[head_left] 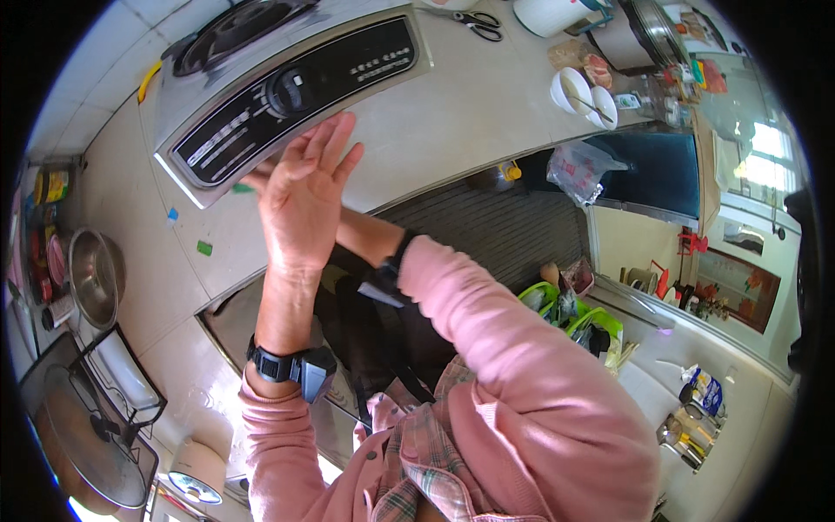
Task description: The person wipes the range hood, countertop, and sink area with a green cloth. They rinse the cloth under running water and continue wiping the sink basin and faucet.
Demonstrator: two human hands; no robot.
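A gas stove [235, 61] with a black front panel and a round dark knob [294, 90] stands on the pale counter. My left hand [309, 178] is at the lower edge of the panel, palm turned up and fingers spread, with nothing in it. Behind it crosses my right arm. Most of my right hand [255, 180] is hidden by the left one; only a bit shows at the stove's front corner. Beside it a small green thing [243, 188] peeks out, and I cannot tell whether the hand grips it.
A green scrap [204, 248] and a blue scrap [172, 214] lie on the counter. Black-handled scissors [478, 24], white bowls [570, 90] and a pot [639, 35] are at the far right. To the left are a metal bowl [94, 278] and a lidded pan [91, 435].
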